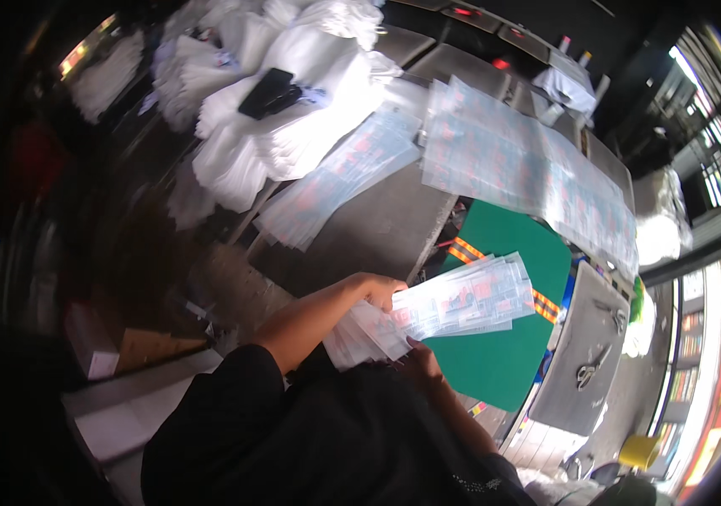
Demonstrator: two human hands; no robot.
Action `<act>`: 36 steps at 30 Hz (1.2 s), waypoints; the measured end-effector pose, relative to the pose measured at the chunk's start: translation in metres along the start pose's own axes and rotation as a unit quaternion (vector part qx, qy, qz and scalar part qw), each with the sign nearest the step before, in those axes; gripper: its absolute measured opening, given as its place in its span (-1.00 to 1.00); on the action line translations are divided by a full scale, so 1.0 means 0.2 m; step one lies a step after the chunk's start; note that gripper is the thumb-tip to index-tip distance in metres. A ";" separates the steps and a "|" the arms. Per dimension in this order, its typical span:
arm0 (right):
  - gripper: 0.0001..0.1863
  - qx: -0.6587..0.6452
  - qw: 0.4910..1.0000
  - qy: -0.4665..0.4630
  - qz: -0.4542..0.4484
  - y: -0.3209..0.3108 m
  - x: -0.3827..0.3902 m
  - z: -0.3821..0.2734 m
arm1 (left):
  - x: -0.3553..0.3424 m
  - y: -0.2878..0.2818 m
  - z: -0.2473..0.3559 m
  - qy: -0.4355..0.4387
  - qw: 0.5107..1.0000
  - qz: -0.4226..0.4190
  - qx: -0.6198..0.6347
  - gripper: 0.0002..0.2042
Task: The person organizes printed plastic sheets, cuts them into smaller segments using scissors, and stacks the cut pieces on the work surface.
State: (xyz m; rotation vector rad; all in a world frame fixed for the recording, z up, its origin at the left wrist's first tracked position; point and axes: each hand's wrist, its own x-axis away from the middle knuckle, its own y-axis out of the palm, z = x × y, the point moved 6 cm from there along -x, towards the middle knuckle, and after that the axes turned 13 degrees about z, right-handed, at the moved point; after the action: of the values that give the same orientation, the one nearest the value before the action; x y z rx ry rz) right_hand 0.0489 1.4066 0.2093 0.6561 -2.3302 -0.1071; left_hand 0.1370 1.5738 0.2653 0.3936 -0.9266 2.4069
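A fanned stack of translucent plastic sheets (pixel 470 295) with red and blue print lies across both my hands, in front of my body. On its upper side, my left hand (pixel 381 292) is closed with the fingers wrapped over the sheets. My right hand (pixel 421 361) pinches the lower edge, its fingers partly hidden by the sheets and shadow. The far end of the stack extends over a green board (pixel 495 363) crossed by an orange-and-black striped strap (pixel 546 305). Some sheets spread down toward my chest.
Similar printed sheets (pixel 508 160) cover the table's far right; another pile (pixel 343 177) lies left of them. White fabric stacks (pixel 310 126) rise at the back left, with a dark flat object (pixel 268 93) on top. Scissors (pixel 586 375) rest on a grey surface at right. Boxes (pixel 124 396) stand lower left.
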 end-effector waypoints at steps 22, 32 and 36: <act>-0.67 -0.402 0.850 -0.268 0.210 -0.04 -0.39 -0.67 | 0.93 -0.57 -0.12 0.005 0.994 0.070 0.084 -0.37; -0.49 -0.064 0.925 -0.297 0.229 0.50 -1.19 -1.50 | 0.77 -1.20 -0.73 -0.020 0.942 0.321 0.094 -0.28; -0.28 0.267 0.902 -0.190 0.280 0.54 -1.38 -1.22 | 0.74 -1.04 -0.86 -0.152 0.802 0.494 -0.299 -0.33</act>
State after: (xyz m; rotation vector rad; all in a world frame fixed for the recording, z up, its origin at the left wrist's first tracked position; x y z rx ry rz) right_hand 0.3346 1.6599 0.2500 0.1875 -2.8586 0.7529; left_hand 0.1199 1.8779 0.3170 0.0148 -2.4324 2.6824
